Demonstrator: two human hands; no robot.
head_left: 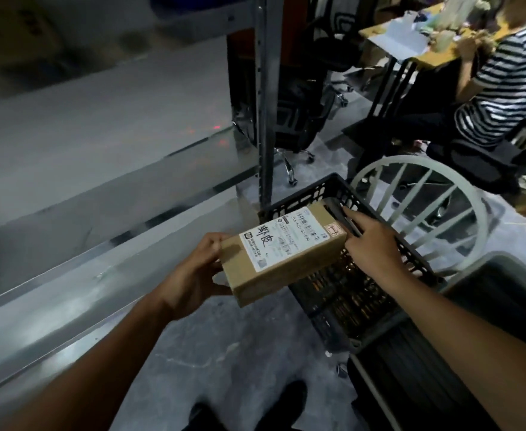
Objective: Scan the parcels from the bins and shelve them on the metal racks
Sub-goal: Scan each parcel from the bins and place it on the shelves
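A brown cardboard parcel [286, 253] with a white shipping label and black handwriting is held level over the floor, partly above a black perforated crate [342, 293]. My left hand [199, 275] grips its near left end. My right hand [370, 241] rests on the far right end, and a dark slim object, apparently the scanner [339, 214], lies under its fingers. The metal rack [100, 181] runs along the left, its grey shelves blurred, with red laser spots on one shelf.
A rack upright [266, 98] stands just beyond the crate. A grey bin [504, 290] sits at the right. A white spoked chair back [426, 206] is behind the crate. A seated person in a striped shirt [498, 76] is at a wooden desk [426, 48]. My shoes [289, 402] show below.
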